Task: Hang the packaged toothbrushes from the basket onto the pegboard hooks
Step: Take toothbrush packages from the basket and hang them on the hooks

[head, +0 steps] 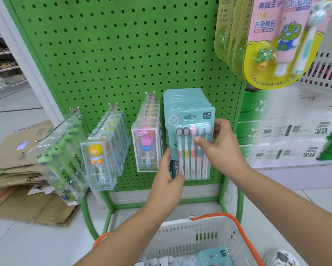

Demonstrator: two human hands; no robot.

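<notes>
A teal pack of several toothbrushes [190,129] hangs at the front of a stack of like packs on a hook of the green pegboard [111,54]. My left hand [169,181] holds the pack's lower left edge, thumb on its front. My right hand [219,143] grips its right edge, thumb across the brush handles. Below stands the white basket with orange handles [182,239]; another teal pack [215,256] lies inside it.
Three hooks to the left carry clear boxes of children's toothbrushes: green frog [61,156], yellow duck [99,156], pink dinosaur [146,146]. Yellow toothbrush-and-paste cards [272,41] hang at upper right. Flattened cardboard [13,169] lies on the floor at left. Stacked cartons [288,135] sit right.
</notes>
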